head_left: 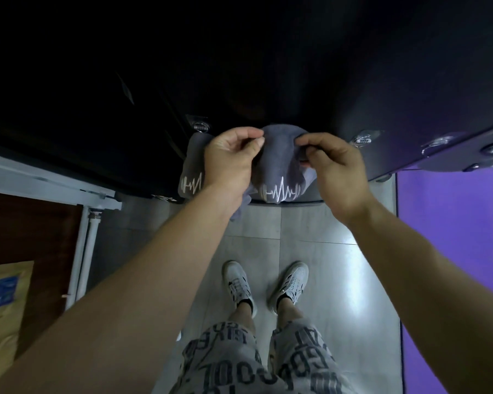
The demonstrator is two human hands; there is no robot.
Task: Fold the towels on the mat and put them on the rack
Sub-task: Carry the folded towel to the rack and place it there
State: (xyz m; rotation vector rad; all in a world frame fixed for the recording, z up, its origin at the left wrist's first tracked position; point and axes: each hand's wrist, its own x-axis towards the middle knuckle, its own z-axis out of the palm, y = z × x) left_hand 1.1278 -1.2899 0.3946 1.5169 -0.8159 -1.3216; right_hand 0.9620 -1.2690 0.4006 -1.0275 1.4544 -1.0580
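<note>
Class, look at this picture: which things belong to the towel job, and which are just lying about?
Belong to the job: left hand and right hand, both pinching the grey towel; second towel beside it; purple mat.
Lying about: yellow packet; white pipe.

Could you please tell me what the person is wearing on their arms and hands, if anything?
Nothing shows on either: the left hand and right hand are gloveless, with no ring, watch or band visible, and both forearms are bare, no sleeve reaching into view. Lower down, grey shorts with dark lettering and white trainers show.
</note>
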